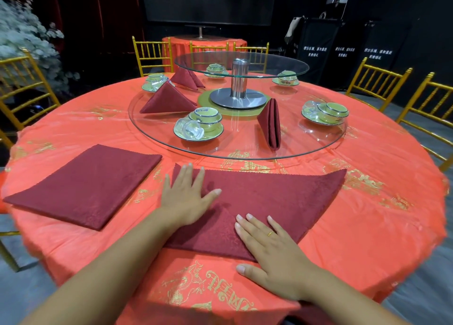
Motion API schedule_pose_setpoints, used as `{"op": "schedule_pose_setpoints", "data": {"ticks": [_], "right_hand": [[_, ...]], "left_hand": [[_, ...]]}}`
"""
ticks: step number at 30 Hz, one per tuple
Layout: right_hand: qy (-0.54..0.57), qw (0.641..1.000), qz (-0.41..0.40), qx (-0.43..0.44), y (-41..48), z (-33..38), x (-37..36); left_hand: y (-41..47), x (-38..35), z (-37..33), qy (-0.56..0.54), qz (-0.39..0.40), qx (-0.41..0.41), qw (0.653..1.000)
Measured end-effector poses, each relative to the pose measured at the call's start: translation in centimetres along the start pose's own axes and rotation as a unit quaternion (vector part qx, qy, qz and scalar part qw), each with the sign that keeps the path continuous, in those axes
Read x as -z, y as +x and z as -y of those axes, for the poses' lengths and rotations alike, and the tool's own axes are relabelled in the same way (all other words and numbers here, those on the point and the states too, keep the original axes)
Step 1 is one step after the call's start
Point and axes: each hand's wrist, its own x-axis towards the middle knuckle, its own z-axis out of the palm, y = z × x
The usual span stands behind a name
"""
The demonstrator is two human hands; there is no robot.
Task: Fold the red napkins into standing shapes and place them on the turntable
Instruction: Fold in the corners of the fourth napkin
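Observation:
A dark red napkin (274, 197) lies partly folded into a wide triangle on the table in front of me. My left hand (186, 199) presses flat on its left part with straight fingers. My right hand (272, 251), wearing a ring, lies flat on its near point. A second red napkin (85, 185) lies flat and square to the left. Three folded napkins stand on the glass turntable (159, 138): one at the right (270, 123), one at the left (169, 100) and one further back (187, 78).
Green bowl-and-saucer sets with glass cups (199, 127) sit on the turntable and table. A steel post (239, 82) carries a smaller upper glass disc (282, 73). Gold chairs (377, 84) ring the red-clothed round table (367, 226).

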Motion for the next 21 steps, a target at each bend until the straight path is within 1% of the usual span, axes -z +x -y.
{"op": "schedule_pose_setpoints", "data": {"ticks": [3,6,12,15,18,21], "right_hand": [[-0.015,1.000,0.004,0.001,0.1,0.1,0.1],[-0.016,1.000,0.000,0.001,0.0,0.2,0.2],[0.025,1.000,0.015,-0.003,0.1,-0.9,0.7],[0.023,0.998,0.021,-0.059,-0.3,-4.0,0.9],[0.031,0.987,0.014,-0.154,-1.1,-9.3,0.9],[0.025,0.967,0.007,-0.253,-1.9,-15.0,1.0]], "left_hand": [[-2.8,-0.9,-2.0,-0.011,0.004,-0.053,0.999],[-4.3,-1.9,-2.4,0.022,-0.005,-0.089,0.996],[-4.5,-2.6,-2.1,0.030,0.029,-0.083,0.996],[-4.5,-2.5,-2.1,0.032,0.026,-0.083,0.996],[-4.5,-2.6,-2.0,0.032,0.026,-0.085,0.995],[-4.5,-2.7,-2.1,0.035,0.024,-0.086,0.995]]}}
